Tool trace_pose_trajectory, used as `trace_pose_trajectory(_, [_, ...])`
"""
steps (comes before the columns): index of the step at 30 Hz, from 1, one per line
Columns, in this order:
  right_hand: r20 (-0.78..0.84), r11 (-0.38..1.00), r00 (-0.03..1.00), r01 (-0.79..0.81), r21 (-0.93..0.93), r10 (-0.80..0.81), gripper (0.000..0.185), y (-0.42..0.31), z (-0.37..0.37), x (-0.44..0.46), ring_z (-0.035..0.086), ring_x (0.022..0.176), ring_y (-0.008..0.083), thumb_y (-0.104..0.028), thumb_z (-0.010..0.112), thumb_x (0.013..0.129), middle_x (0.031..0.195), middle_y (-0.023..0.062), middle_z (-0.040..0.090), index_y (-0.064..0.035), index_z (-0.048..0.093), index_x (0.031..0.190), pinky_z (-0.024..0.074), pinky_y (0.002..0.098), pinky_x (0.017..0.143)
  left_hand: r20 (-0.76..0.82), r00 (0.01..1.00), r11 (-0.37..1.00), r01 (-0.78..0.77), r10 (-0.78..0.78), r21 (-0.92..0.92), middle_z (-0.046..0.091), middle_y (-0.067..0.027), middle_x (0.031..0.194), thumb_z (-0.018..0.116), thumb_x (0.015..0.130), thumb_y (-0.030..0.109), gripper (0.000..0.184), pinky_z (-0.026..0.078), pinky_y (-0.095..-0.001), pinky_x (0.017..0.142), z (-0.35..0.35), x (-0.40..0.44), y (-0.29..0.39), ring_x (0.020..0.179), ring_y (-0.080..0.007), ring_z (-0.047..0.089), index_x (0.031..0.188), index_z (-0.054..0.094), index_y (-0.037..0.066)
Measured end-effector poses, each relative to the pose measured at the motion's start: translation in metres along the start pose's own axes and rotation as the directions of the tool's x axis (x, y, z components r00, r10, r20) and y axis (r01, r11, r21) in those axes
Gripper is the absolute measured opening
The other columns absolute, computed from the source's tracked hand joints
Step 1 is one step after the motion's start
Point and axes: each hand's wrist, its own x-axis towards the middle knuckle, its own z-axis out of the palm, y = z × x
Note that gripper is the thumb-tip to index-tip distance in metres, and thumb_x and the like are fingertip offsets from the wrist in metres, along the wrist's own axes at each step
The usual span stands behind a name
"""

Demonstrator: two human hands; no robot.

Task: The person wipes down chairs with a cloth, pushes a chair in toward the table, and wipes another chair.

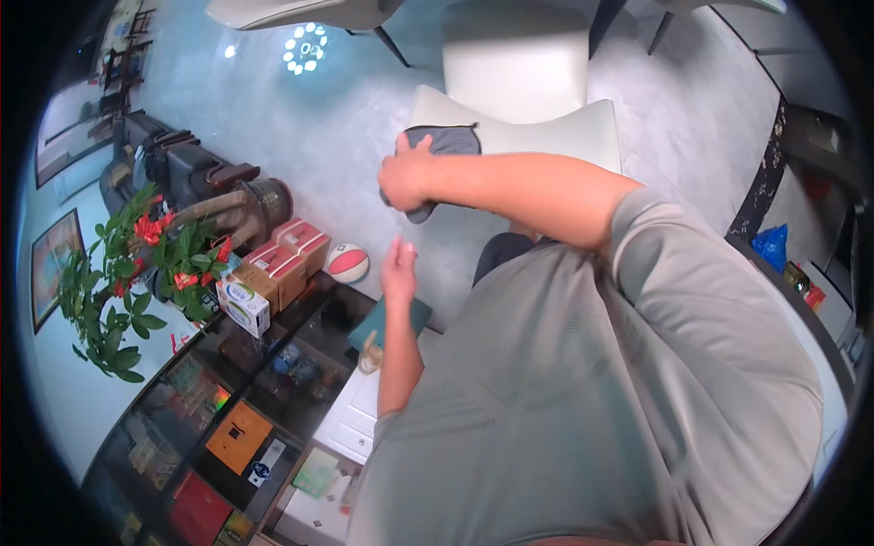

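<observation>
My right hand (410, 175) reaches across in front of me, its fingers around a dark grey cloth (455, 139). Part of the cloth spreads against the top of a cream chair (546, 136), and a fold of it hangs below my hand. Lower and to the left, my left hand (399, 271) is raised over the floor with nothing visible in it. Its fingers are loosely bent and a little apart, slightly blurred. The left hand is apart from the cloth and the chair.
Beyond is another pale chair (305, 11). At left are a red and white ball (348, 263), cardboard boxes (278, 264), a red-flowered plant (137, 264) and a dark glass-topped cabinet (300, 314). A teal item (414, 314) lies near my left forearm. A blue bag (771, 246) is at right.
</observation>
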Motion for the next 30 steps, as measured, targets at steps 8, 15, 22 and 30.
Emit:
trace_pose_trajectory(8, [-0.427,0.988,0.891,0.153,-0.035,-0.153,0.069,0.054,0.069,-0.109,0.036,0.145,0.0559,-0.016,0.051,0.096,0.163,0.0332,0.027,-0.0076,0.031,0.162,0.0391,0.0614,0.113,-0.119,0.979,0.907,-0.198,0.165,-0.371,0.051,-0.022,0.151,0.063,0.104,0.026,0.06,0.041,-0.0365,0.114,0.027,0.029,0.183,0.135,-0.026,0.055,0.154,0.044,0.0])
trace_pose_trajectory(15, [-0.358,0.996,0.934,-0.026,-0.08,-0.005,0.056,0.15,0.099,-0.249,0.055,0.135,0.0412,-0.022,0.061,0.094,0.146,0.0278,0.056,0.006,0.054,0.142,0.0432,0.0487,0.113,-0.144,0.802,0.759,-0.467,0.58,0.454,0.061,-0.0176,0.14,0.066,0.097,0.032,0.046,0.04,-0.0434,0.113,0.077,0.049,0.186,0.132,-0.0389,0.053,0.137,0.064,0.009])
trace_pose_trajectory(22, [-0.815,0.996,0.573,0.028,-0.08,-0.082,0.058,0.151,0.145,-0.244,0.051,0.138,0.04,-0.033,0.07,0.093,0.147,0.0239,0.055,-0.0013,0.057,0.14,0.036,0.0505,0.12,0.17,0.55,0.325,-0.685,0.817,0.652,0.067,-0.0164,0.13,0.072,0.094,0.026,0.033,0.045,-0.044,0.107,0.085,0.03,0.216,0.119,-0.0372,0.062,0.122,0.072,0.008])
trace_pose_trajectory(30, [-0.891,0.983,0.448,0.181,0.002,-0.081,0.041,0.249,0.171,-0.248,0.063,0.111,0.0339,-0.015,0.078,0.078,0.118,0.014,0.068,-0.0041,0.066,0.116,0.0495,0.0455,0.099,0.313,0.486,0.309,-0.824,0.816,0.474,0.075,-0.0076,0.105,0.075,0.09,0.024,0.024,0.057,-0.0385,0.083,0.137,0.002,0.233,0.095,-0.0295,0.071,0.11,0.075,0.011])
